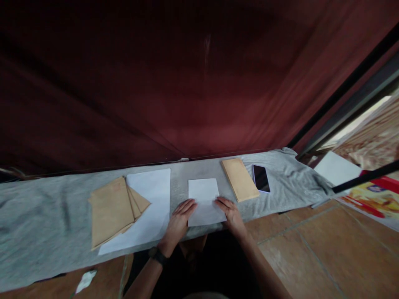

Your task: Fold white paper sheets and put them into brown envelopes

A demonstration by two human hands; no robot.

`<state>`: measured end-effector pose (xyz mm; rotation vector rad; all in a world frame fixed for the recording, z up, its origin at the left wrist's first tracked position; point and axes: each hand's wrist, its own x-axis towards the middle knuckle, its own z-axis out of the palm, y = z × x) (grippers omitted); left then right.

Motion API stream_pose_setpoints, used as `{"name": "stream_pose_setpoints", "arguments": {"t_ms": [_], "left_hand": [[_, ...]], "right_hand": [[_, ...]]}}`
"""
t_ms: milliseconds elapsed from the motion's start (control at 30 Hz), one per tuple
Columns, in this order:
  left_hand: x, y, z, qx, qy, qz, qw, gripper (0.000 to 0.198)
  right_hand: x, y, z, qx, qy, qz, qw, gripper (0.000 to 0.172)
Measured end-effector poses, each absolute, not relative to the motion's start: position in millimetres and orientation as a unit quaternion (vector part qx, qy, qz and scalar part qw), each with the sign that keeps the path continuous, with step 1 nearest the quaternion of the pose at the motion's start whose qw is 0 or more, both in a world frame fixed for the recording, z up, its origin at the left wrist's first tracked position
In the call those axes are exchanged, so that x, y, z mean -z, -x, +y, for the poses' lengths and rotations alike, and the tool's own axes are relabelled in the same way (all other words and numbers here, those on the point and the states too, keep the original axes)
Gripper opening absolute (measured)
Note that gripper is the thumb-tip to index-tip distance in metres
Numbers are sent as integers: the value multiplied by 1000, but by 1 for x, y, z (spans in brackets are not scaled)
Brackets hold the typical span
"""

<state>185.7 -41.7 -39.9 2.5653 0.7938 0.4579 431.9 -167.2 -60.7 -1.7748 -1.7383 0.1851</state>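
Observation:
A small white sheet of paper (204, 207) lies in front of me on the grey cloth, with a crease running across its middle. My left hand (180, 216) is closed on its left edge, the fingertips resting over the paper. On the opposite edge, my right hand (231, 212) grips the sheet in the same way, thumbs partly hidden. To the left, a larger stack of white paper (154, 207) lies partly under several brown envelopes (112, 209). Beyond my right hand is a neat stack of narrow brown envelopes (240, 178).
A smartphone (261, 178) lies face up right of the narrow envelopes. The grey cloth (37, 216) covers a narrow bench against a dark red curtain (187, 83). At the right stand a dark metal bar and a colourful box (374, 199). A white scrap (85, 281) lies on the tiled floor.

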Motion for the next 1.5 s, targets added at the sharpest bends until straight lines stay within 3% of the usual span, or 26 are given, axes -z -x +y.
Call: {"name": "stream_pose_setpoints", "arguments": {"t_ms": [433,667,1067,1200,1333,1500], "left_hand": [[32,-187,-34,-190,-887,350,234,52],[32,-200,-24,-229,-841,408,271,21],[28,-210,-14,-219,-754,496,372,26],[31,-197,-14,-208,-776,434,407,24],[36,-182,-13,-199,-833,334,394,34],[31,-181,-14,-191,-836,335,390,28]], "right_hand": [[60,-439,-163,-136,692,-605,369,55],[56,-445,-139,-132,728,-564,367,19],[54,-444,-129,-167,731,-508,424,26],[52,-448,-132,-224,666,-544,458,17],[51,-452,-140,-238,618,-613,430,28],[48,-454,-143,-219,637,-629,389,31]]}}
